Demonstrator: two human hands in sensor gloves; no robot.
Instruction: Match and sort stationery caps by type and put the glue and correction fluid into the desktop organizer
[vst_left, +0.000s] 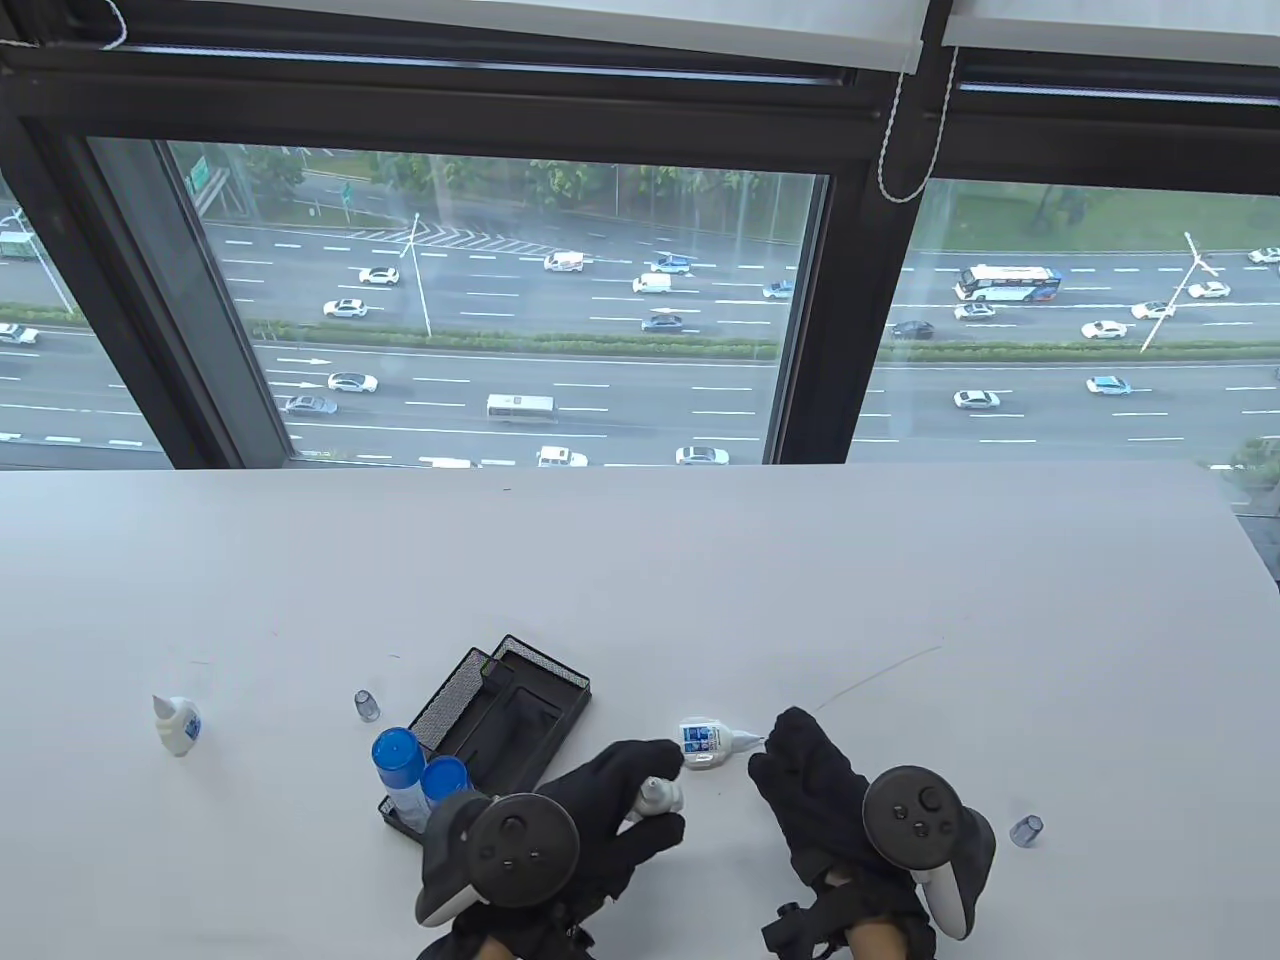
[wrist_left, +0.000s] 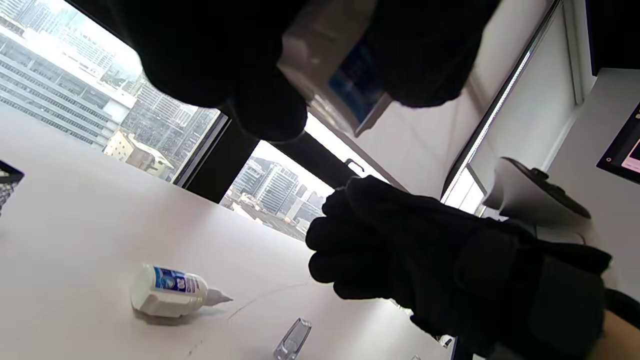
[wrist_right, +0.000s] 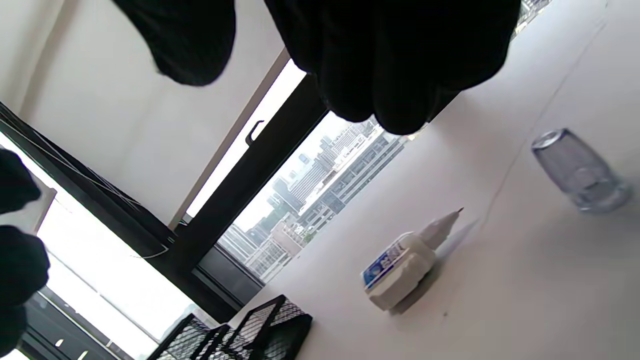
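Observation:
My left hand (vst_left: 662, 800) grips a small white bottle with a blue label (vst_left: 661, 795), seen close up in the left wrist view (wrist_left: 330, 65). A second white bottle (vst_left: 712, 742) lies on its side on the table between the hands, nozzle uncapped and pointing right (wrist_left: 170, 292) (wrist_right: 400, 270). My right hand (vst_left: 778, 748) hovers just right of that nozzle, fingers loosely curled with nothing in them (wrist_left: 400, 250). The black mesh organizer (vst_left: 560, 690) stands left of my left hand with two blue glue sticks (vst_left: 398, 765) in its front compartment.
A clear cap (vst_left: 1026, 830) stands right of my right hand (wrist_right: 580, 170). Another clear cap (vst_left: 367, 704) stands left of the organizer. A third white bottle (vst_left: 178, 722) lies far left. The table's far edge runs along a window.

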